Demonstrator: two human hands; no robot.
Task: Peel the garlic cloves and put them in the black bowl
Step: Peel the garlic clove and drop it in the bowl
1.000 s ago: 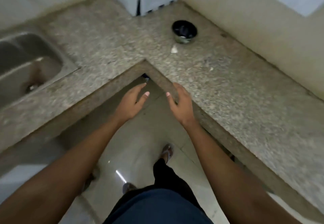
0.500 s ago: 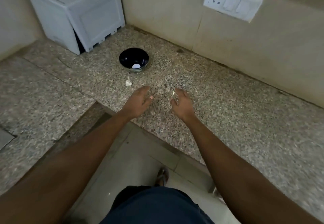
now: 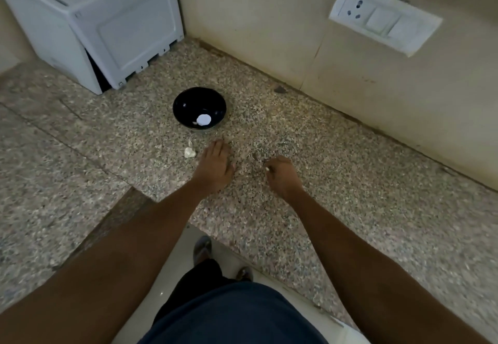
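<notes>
A white boxy plastic appliance (image 3: 91, 23) stands in the far left corner of the speckled beige granite tabletop (image 3: 377, 190), pushed close to the cream wall. Just in front of its near right corner, toward the middle of the tabletop, sits the round black bowl (image 3: 199, 107); a pale whitish round spot (image 3: 203, 120) shows low inside it, and whether that is a peeled clove or a glint of light cannot be told. Just beyond the bowl's near rim, on the bare stone, lie a small white unpeeled garlic clove (image 3: 189, 152) and a thin scrap of papery skin (image 3: 190, 143), close together and apart from the bowl.

Right beside the clove comes the person's left hand (image 3: 215, 165), palm down over the tabletop, fingers nearly straight and together, pointing toward the bowl; its grip is released and holds nothing, and the fingertips stop just short of the bowl's rim. A short gap of bare stone separates it from the right hand (image 3: 283, 176), whose fingers are curled inward; a small pale garlic piece (image 3: 267, 168) shows at the fingertips, pinched there by the grip. Both forearms run back to the near edge of the tabletop, where dark blue clothing (image 3: 237, 314) and a foot on the pale floor show below the inner corner.

On the wall past the far right edge hangs a white switch and socket plate (image 3: 382, 17).
</notes>
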